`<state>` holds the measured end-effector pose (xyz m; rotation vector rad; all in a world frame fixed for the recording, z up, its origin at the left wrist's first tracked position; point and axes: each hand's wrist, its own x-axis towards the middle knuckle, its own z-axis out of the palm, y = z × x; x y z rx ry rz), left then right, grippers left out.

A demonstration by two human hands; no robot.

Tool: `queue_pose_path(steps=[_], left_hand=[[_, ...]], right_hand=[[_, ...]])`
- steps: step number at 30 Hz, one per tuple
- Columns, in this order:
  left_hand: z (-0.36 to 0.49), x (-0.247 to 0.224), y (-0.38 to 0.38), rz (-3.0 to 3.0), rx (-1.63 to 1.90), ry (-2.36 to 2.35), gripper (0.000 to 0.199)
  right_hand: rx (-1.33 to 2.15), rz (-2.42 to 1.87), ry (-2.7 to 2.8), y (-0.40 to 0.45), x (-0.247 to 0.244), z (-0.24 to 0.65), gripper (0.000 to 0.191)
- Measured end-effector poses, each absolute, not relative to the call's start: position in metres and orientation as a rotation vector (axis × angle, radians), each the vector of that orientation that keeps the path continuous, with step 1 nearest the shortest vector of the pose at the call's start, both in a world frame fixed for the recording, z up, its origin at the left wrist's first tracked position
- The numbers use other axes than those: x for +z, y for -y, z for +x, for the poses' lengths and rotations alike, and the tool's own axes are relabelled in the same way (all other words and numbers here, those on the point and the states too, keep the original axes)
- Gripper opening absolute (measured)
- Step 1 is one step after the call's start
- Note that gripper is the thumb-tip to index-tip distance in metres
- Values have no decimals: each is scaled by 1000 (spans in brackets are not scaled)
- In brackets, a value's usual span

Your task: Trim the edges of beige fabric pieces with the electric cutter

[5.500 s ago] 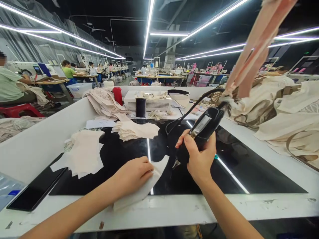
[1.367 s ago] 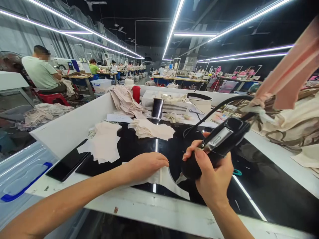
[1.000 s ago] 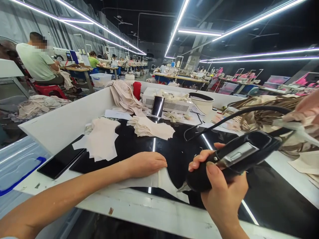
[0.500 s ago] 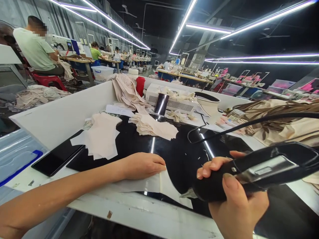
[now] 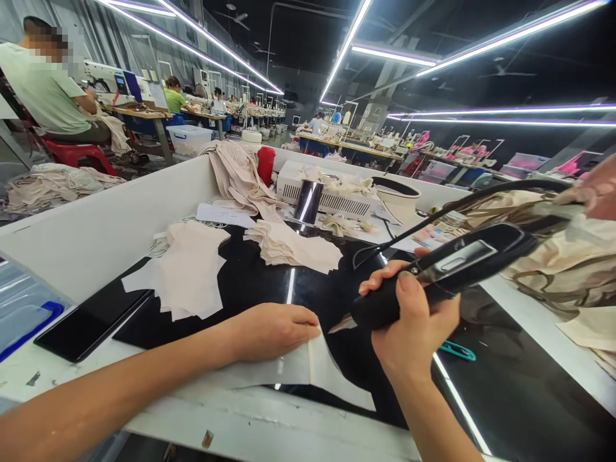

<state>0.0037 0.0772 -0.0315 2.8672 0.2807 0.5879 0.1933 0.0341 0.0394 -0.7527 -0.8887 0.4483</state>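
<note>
My left hand [image 5: 279,330] pinches the top edge of a pale fabric piece [image 5: 332,378] with a cream strip, which lies on the black glossy surface [image 5: 356,282] near the front edge. My right hand [image 5: 409,314] is wrapped round a black handheld tool [image 5: 447,263], its pointed metal tip just right of the fabric's top and raised over the surface. A black cable runs behind the tool. Beyond my left hand lie a stack of pale cut pieces [image 5: 185,266] and another stack [image 5: 293,247].
A phone [image 5: 91,314] lies at the left. Turquoise snips [image 5: 457,351] lie right of my wrist. Behind are a white vented box [image 5: 332,197], a dark cylinder [image 5: 308,202] and a red cone [image 5: 266,165]. Another person's hand [image 5: 597,186] reaches in at the right, over cloth bundles [image 5: 558,263].
My right hand has moved up and left with the black tool, and its tip is nearer my left hand. A blurred hand has appeared at the right edge. The view has shifted slightly.
</note>
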Motion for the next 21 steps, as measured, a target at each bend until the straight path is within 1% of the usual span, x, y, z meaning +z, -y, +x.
queue_pose_path(steps=[10,21], left_hand=[[1,-35,-79,2862,547,-317,29],[1,-36,-79,2826,610,-314,29]], right_hand=[[493,-724,920,-46,28,187,42],[488,-748,946,-46,23,185,37]])
